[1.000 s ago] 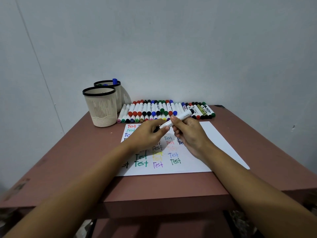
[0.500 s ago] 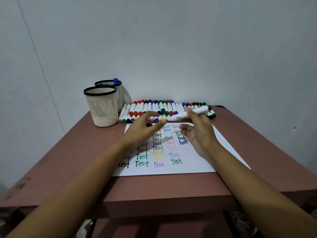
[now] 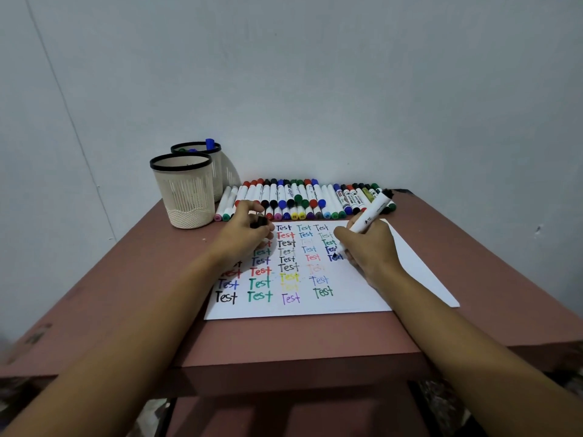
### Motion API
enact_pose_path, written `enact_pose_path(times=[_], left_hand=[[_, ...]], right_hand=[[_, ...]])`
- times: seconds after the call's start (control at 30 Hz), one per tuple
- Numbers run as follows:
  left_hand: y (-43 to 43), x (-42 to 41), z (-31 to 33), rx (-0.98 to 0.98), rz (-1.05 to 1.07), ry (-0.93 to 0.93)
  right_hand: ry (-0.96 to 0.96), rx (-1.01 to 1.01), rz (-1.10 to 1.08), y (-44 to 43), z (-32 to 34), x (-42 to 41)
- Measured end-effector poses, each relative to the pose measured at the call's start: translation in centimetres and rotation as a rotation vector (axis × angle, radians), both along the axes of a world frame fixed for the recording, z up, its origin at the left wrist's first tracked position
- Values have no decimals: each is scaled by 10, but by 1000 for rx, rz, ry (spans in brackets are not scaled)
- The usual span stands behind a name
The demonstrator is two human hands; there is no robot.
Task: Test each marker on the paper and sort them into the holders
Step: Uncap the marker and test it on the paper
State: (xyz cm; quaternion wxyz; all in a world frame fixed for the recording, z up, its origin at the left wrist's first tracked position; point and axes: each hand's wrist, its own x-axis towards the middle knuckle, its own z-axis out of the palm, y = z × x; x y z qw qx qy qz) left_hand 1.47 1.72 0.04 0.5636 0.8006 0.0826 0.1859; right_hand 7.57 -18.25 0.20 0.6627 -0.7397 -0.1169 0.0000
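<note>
My right hand (image 3: 367, 250) grips a white marker (image 3: 370, 214) with a black end, its dark tip down on the white paper (image 3: 410, 269) beside the right-hand column of "Test" words. My left hand (image 3: 244, 234) rests on the paper's upper left and pinches the marker's black cap (image 3: 260, 221). A row of several capped markers (image 3: 299, 200) lies along the far edge of the table. Two cream mesh holders stand at the back left: the near holder (image 3: 184, 195) and the far holder (image 3: 206, 159), which has a blue-capped marker sticking out.
The reddish-brown table (image 3: 126, 279) meets a pale wall at the back. The paper's right third bears no writing. The table's front edge lies close below my forearms, with a lower shelf beneath it.
The cap has come off the marker and stays in my left hand. My right hand turned the marker tip-down and lowered it onto the paper.
</note>
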Motion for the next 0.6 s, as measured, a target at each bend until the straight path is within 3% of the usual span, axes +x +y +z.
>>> enact_pose_path(times=[0.47,0.6], left_hand=[[3,-1,1,225,100,67],[2,-2,3,269,102,69]], right_hand=[[-110,-146,-1,1,0,-8],[-94,-108,12,1,1,-8]])
